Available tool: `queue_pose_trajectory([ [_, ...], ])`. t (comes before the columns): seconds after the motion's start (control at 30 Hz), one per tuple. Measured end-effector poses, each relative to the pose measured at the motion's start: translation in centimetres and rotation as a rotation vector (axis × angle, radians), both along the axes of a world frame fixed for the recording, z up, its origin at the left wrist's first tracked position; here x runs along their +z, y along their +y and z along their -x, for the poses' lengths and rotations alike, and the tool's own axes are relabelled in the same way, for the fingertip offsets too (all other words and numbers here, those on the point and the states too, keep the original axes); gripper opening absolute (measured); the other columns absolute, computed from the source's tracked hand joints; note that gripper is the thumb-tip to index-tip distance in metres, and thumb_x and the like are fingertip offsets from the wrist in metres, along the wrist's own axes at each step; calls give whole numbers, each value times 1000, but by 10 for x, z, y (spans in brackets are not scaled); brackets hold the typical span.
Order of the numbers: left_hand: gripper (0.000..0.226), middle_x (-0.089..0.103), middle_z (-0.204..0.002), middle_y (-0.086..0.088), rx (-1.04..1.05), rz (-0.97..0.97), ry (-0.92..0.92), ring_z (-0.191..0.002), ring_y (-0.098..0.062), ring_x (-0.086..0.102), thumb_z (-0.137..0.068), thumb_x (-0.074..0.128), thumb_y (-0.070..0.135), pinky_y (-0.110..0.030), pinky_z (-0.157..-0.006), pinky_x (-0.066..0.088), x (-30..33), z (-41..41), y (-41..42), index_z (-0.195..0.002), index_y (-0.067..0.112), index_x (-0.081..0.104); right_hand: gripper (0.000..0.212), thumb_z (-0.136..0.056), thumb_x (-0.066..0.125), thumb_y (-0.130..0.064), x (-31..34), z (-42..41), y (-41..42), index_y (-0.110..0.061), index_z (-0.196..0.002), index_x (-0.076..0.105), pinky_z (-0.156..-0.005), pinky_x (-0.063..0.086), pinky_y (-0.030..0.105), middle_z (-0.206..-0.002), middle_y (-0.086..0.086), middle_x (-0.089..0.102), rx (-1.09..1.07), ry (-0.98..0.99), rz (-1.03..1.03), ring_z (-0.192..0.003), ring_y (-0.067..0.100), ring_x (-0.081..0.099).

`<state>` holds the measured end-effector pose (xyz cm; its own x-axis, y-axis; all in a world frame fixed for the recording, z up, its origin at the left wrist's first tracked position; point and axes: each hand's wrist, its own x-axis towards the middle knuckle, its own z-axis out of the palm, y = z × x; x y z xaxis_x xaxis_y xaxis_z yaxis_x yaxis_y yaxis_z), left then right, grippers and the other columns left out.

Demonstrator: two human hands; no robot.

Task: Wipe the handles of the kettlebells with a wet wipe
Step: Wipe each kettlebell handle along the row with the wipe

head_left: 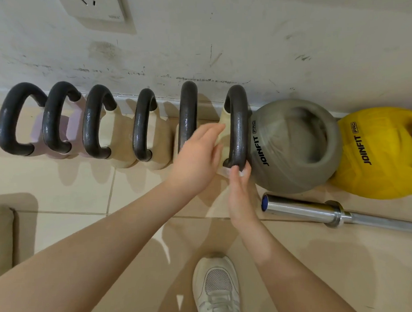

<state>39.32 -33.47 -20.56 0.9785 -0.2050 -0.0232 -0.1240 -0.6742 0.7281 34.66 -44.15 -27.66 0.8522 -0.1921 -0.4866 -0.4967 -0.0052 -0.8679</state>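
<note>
Gym corner: kettlebells [138, 125] in a row (tiled floor), barbell [338, 215].

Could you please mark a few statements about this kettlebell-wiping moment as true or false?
1. Six dark kettlebell handles stand in a row along the wall. True.
2. The right hand presses a white wipe against the near end of the rightmost handle. True.
3. The left hand grips the barbell. False; the barbell lies untouched on the floor.
4. The yellow soft weight sits left of the grey one. False; it sits right.
</note>
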Motion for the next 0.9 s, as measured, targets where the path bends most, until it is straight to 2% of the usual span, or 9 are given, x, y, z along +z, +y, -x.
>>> queue_pose_trajectory([
  [0.1,31,66,-108,-17,22,90,380,-99,-27,61,-95,40,18,-31,-87,46,2,-12,-23,-119,5,55,64,-94,50,-11,2,-2,2,-11,-144,10,-101,41,28,-137,4,47,112,-138,193,-122,13,48],
  [0.23,37,70,-92,-17,216,282,545,-90,-31,65,-95,38,27,-44,-84,54,2,-26,-25,-94,2,66,66,-90,50,-9,5,-17,-5,-23,-143,14,-101,43,35,-136,6,47,145,-186,275,-121,15,49],
  [0.33,41,71,-102,-2,288,418,721,-100,-19,64,-95,35,41,-37,-94,50,3,-30,-22,-95,16,68,73,-93,48,-9,17,-24,-9,-19,-148,1,-97,36,21,-150,6,27,231,-238,404,-129,13,39],
  [0.43,49,66,-109,4,332,496,796,-105,-15,60,-94,28,52,-31,-98,44,9,-32,-22,-106,21,65,69,-95,42,-8,39,-51,-8,-14,-149,-1,-110,29,28,-159,3,-4,320,-351,665,-142,14,16],
  [0.53,49,62,-113,5,423,610,807,-106,-11,56,-92,29,57,-28,-99,42,13,-32,-19,-104,22,61,60,-97,37,-9,55,-105,-9,-11,-149,7,-118,10,33,-158,9,-7,511,-268,851,-146,23,-2],
  [0.6,47,59,-105,5,507,702,808,-103,-12,55,-91,32,58,-26,-96,42,17,-34,-15,-104,22,60,56,-96,35,-11,61,-137,-15,-12,-148,15,-119,9,37,-158,11,-8,656,-188,910,-145,26,-3],
  [0.7,66,55,-130,-4,518,794,843,-122,-16,50,-91,28,61,-28,-107,34,17,-35,-7,-135,15,44,44,-93,36,-17,67,-152,-18,-14,-137,41,-118,5,42,-158,12,4,960,-268,1210,-145,28,-2],
  [0.8,71,44,-146,-7,546,868,888,-134,-17,40,-91,25,61,-30,-110,28,18,-36,-4,-142,13,35,43,-94,29,-27,76,-127,-16,-16,-126,56,-117,-4,47,-149,8,35,1375,-375,1491,-145,28,0],
  [0.9,69,45,-144,-4,566,840,878,-129,-13,44,-91,26,60,-24,-103,32,19,-34,-6,-140,12,38,42,-94,27,-24,74,-84,-14,-14,-115,62,-115,8,49,-117,7,63,1640,-505,1685,-126,32,37],
])
